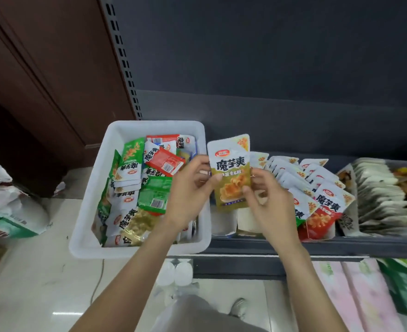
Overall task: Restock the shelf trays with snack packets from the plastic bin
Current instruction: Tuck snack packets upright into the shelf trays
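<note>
A white plastic bin sits at the shelf's left end, holding several green, red and yellow snack packets. Both hands hold a small stack of yellow-and-white packets upright, just right of the bin and above the shelf's leftmost tray. My left hand grips the stack's left edge and my right hand its right edge. Behind the right hand, a row of similar packets stands in the tray, with red ones at the front.
Further right, another tray holds pale packets on the dark shelf. Pink and green packs lie on the shelf below. A white plastic bag lies on the tiled floor at left, beside a brown wooden cabinet.
</note>
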{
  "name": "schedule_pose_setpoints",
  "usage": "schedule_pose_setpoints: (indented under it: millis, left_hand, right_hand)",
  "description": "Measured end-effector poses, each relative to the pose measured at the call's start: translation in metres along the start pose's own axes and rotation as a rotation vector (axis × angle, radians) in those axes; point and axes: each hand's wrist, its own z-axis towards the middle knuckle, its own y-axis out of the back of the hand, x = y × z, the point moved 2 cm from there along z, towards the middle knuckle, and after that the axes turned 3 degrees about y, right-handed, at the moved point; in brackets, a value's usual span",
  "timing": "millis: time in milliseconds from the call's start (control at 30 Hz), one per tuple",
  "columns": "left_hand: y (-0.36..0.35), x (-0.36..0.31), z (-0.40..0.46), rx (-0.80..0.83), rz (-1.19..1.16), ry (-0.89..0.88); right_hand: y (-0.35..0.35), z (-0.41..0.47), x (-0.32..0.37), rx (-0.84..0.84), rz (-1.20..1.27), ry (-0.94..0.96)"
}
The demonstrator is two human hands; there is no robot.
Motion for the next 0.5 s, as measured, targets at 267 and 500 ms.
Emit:
schedule_pose_setpoints:
  millis: [267, 500]
  left_hand:
    - [-0.064, 0.004, 0.022, 0.105, 0.442, -0.234]
    - [-0.079, 0.008, 0.026, 0.054, 0.528, -0.188]
  right_hand:
    - [0.047, 0.024, -0.034, -0.053, -0.189, 0.100]
    - [0.044, 0.037, -0.050, 0.008, -0.291, 0.187]
